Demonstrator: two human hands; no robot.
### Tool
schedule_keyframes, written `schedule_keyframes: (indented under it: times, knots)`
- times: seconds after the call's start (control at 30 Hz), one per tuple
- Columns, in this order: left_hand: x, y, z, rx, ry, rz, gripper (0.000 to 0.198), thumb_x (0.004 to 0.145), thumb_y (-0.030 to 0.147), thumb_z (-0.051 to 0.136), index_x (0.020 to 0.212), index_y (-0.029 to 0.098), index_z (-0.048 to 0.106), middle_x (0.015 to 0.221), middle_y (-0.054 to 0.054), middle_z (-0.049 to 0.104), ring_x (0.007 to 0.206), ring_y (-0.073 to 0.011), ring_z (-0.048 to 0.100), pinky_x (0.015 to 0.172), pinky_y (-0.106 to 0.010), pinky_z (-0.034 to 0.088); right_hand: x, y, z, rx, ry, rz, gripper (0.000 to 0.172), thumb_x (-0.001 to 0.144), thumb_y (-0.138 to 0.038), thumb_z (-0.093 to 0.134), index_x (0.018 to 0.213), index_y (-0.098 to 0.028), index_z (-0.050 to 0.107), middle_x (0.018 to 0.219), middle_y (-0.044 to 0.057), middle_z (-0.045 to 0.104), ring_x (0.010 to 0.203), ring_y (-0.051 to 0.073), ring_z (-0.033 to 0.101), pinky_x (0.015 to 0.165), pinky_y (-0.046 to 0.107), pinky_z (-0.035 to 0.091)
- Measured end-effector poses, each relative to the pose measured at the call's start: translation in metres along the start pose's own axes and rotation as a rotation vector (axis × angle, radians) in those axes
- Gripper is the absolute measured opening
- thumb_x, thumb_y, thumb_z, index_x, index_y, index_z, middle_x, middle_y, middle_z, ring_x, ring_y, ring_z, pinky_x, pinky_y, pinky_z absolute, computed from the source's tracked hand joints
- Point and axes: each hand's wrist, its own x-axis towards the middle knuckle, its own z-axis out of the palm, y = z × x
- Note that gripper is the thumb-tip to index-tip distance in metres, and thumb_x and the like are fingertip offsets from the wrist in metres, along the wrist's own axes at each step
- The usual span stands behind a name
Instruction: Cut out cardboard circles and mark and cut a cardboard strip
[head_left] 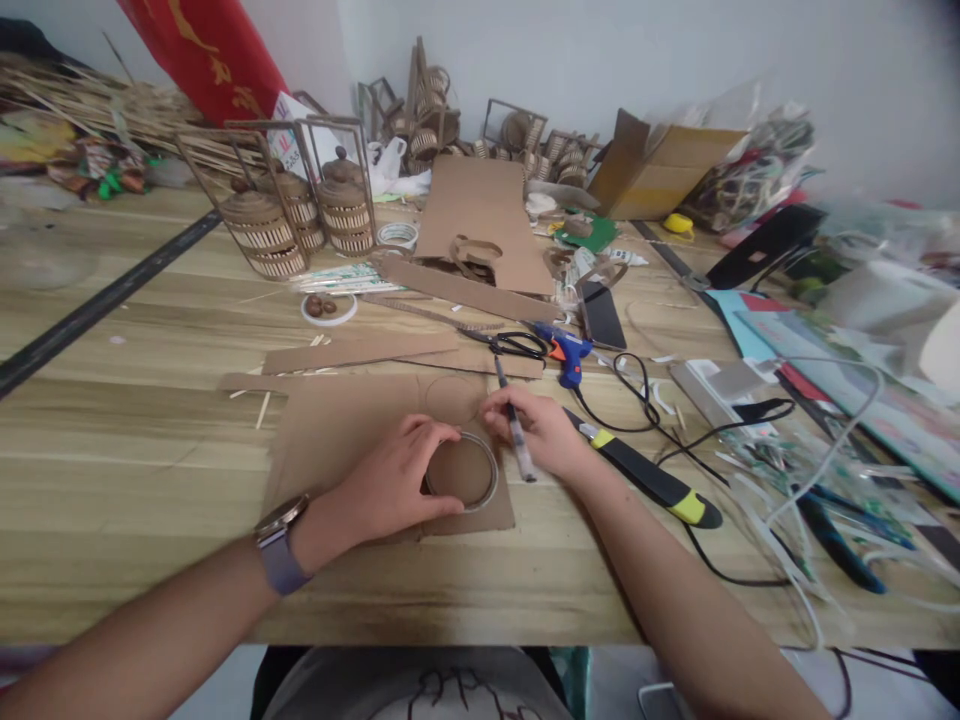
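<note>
My left hand (397, 470), with a watch on its wrist, curves thumb and fingers around the left side of a round ring (494, 470). The ring lies flat on a sheet of brown cardboard (337, 430), near its right edge. A pen (516, 430) is pinched in my right hand (551, 435), just right of the ring, its lower end pointing toward me. Just above the ring, a circle outline (450, 398) shows on the cardboard. Cardboard strips (360, 354) lie along the sheet's far edge.
To the right lie a utility knife (652, 478), a blue glue gun (568, 352), black scissors (521, 346), cables and pliers (840, 540). Lantern-like models (259, 230) stand at the back left. A white lid (341, 312) holds several brown balls. A phone (602, 314) lies beyond the glue gun.
</note>
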Motion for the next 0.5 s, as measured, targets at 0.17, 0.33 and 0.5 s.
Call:
schedule_keyframes:
  times: [0.17,0.33,0.5]
  knots:
    - [-0.001,-0.002,0.003,-0.012,0.032,0.006,0.063,0.069,0.028,0.089,0.124,0.022,0.058,0.128,-0.011,0.066,0.127,-0.0355,0.056,0.106,-0.051,0.049,-0.001,-0.002,0.000,0.136,0.183,0.064,0.035,0.107,-0.048,0.041,0.112,-0.019,0.059,0.064,0.000,0.069,0.054,0.016,0.064,0.055,0.027,0.052]
    - [-0.001,-0.002,0.003,-0.027,0.040,-0.010,0.067,0.068,0.028,0.089,0.126,0.022,0.057,0.130,-0.012,0.065,0.128,-0.0370,0.056,0.108,-0.053,0.048,-0.002,-0.007,-0.006,0.138,0.283,0.049,0.054,0.102,-0.065,0.045,0.103,-0.018,0.071,0.059,-0.001,0.060,0.049,0.015,0.054,0.049,0.027,0.046]
    - [-0.001,0.001,0.002,-0.024,0.043,-0.021,0.066,0.068,0.028,0.088,0.126,0.024,0.055,0.132,-0.012,0.064,0.127,-0.0368,0.057,0.107,-0.052,0.049,-0.006,-0.015,-0.006,0.092,0.313,0.015,0.040,0.100,-0.052,0.055,0.084,-0.021,0.073,0.067,0.003,0.065,0.060,0.018,0.059,0.059,0.030,0.049]
